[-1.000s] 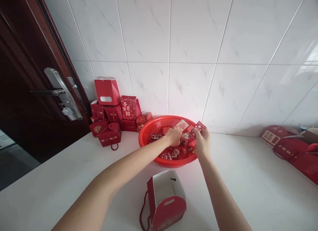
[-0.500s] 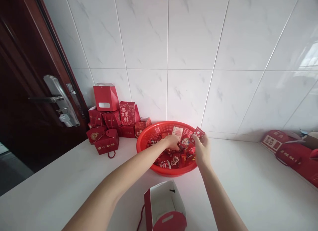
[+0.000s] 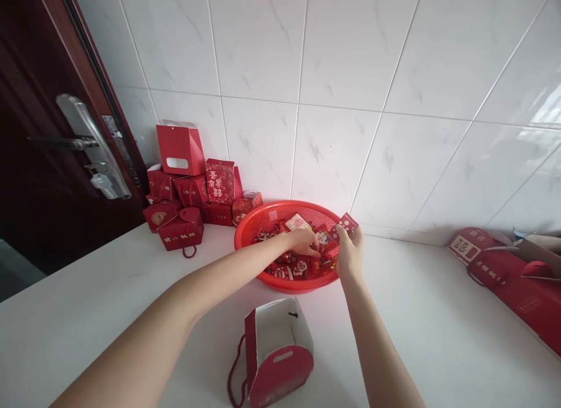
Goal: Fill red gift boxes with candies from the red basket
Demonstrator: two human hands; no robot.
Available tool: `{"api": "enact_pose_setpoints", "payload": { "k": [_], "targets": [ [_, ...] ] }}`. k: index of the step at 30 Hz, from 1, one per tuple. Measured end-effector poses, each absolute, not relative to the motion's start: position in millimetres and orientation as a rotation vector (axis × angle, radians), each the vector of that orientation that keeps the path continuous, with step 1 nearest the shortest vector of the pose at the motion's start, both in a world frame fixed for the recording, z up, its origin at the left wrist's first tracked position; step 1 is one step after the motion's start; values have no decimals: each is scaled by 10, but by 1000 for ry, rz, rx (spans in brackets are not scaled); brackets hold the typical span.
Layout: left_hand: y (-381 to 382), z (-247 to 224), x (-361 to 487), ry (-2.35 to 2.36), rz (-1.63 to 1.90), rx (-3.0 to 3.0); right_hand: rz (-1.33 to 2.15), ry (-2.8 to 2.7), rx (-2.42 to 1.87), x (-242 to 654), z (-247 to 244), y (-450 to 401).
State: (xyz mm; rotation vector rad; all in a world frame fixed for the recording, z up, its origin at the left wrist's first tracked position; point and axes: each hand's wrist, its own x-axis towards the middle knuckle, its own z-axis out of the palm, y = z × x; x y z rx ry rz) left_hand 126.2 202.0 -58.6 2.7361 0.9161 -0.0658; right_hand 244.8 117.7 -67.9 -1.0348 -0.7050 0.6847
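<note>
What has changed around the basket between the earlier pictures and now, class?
The left hand has moved rightward within the basket. The pale packet has shifted slightly left there, apparently let go. The right hand still holds the dotted packet; the open box stayed put.

Basket [image 3: 289,286] on counter [image 3: 438,326], packets [image 3: 300,268] inside; carton [image 3: 283,376] at 6 o'clock, stacked boxes [image 3: 181,151] at 10, gift boxes [image 3: 517,288] at 3.

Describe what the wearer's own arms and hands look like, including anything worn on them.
The left hand and right hand are ungloved. Both forearms are bare, with no sleeve, watch or bracelet in view. No ring shows on the visible fingers, though some are partly hidden. Nail details are too small to tell.
</note>
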Motion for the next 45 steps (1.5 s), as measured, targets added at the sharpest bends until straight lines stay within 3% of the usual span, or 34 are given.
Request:
{"api": "enact_pose_setpoints", "payload": {
  "k": [29,40,45],
  "targets": [
    [1937,-599,1381,776,15,2653,683,-679,-1005,2456,-607,1119],
    [1985,-577,1339,873,-130,2552,688,-715,-994,2440,-574,1092],
    [2052,-556,1322,1054,-14,2509,680,-716,-1003,2444,-594,1108]
  ]
}}
